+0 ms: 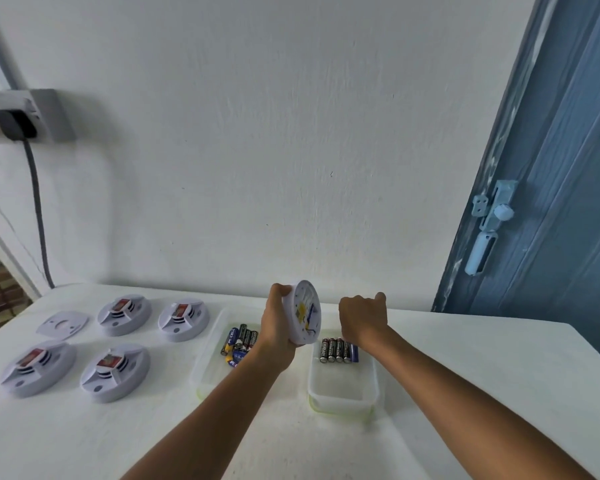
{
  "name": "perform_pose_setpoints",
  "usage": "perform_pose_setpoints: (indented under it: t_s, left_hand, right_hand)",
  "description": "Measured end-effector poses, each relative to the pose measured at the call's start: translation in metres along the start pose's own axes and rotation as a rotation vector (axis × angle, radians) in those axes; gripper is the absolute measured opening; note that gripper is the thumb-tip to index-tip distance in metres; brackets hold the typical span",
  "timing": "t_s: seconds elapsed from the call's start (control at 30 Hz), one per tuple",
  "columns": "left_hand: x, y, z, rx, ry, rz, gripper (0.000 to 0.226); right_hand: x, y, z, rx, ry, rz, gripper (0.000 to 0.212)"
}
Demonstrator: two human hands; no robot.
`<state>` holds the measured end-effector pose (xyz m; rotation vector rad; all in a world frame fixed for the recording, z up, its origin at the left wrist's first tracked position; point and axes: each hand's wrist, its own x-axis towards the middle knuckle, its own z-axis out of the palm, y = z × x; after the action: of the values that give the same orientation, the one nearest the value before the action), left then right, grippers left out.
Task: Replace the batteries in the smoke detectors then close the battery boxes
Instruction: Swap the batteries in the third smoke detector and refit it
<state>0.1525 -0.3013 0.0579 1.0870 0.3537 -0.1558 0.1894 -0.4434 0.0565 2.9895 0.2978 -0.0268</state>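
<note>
A smoke detector (303,313) is gripped on edge by the left hand (277,323); at its 3 o'clock, the right hand (362,315) is fisted above a battery box (343,393), its contents untellable.

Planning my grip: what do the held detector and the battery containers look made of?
The held detector looks like hard white plastic, smooth and matte, with moulded edges. The two containers look like translucent plastic: frosted walls, greenish rims. Probably light and slightly flexible.

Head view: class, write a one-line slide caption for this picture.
Left hand holds an opened smoke detector on edge while the right hand hovers, curled, over a tray of batteries.
</note>
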Motion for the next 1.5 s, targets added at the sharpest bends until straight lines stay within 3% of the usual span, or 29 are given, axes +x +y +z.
perform_pose_setpoints:
  t_s: [0.17, 0.23, 0.37, 0.43, 0.5, 0.6, 0.8, 1.0, 1.17, 1.3, 1.5]
  left_hand:
    - [0.000, -0.001, 0.002, 0.012, -0.018, -0.018, 0.051]
    - [0.001, -0.002, 0.002, 0.004, -0.023, -0.026, 0.052]
    - [0.000, -0.003, 0.001, -0.011, -0.057, -0.027, 0.053]
    - [-0.002, -0.002, 0.001, -0.026, -0.090, -0.009, 0.052]
    - [-0.003, 0.000, 0.001, -0.057, -0.123, 0.010, 0.049]
    - [-0.006, 0.004, 0.002, -0.127, -0.139, -0.003, 0.044]
    - [-0.012, 0.013, 0.005, -0.253, -0.203, -0.006, 0.045]
    - [-0.015, 0.015, 0.004, -0.261, -0.282, 0.000, 0.052]
    - [-0.013, 0.018, 0.007, -0.208, -0.161, -0.069, 0.035]
    - [-0.010, 0.018, 0.005, -0.184, -0.122, -0.119, 0.036]
    - [-0.009, 0.022, -0.003, -0.238, -0.116, -0.137, 0.038]
  right_hand:
    - [0.001, 0.004, 0.000, 0.009, -0.013, 0.022, 0.031]
    - [0.002, 0.005, -0.001, 0.074, -0.029, 0.038, 0.021]
    - [0.006, 0.012, -0.009, 0.515, 0.017, 0.009, 0.002]
    - [0.001, 0.014, -0.018, 0.817, 0.010, -0.118, 0.003]
    - [-0.007, 0.013, -0.025, 0.930, -0.007, -0.240, 0.007]
    - [-0.013, 0.007, -0.022, 0.930, 0.017, -0.274, 0.020]
    - [-0.022, 0.001, -0.019, 1.018, 0.224, -0.337, 0.015]
    - [-0.027, -0.002, -0.024, 1.019, 0.269, -0.364, 0.019]
    - [-0.030, -0.009, -0.023, 0.844, 0.341, -0.412, 0.020]
    - [-0.031, -0.015, -0.019, 0.872, 0.347, -0.407, 0.010]
    - [-0.032, -0.013, -0.013, 0.926, 0.366, -0.466, 0.021]
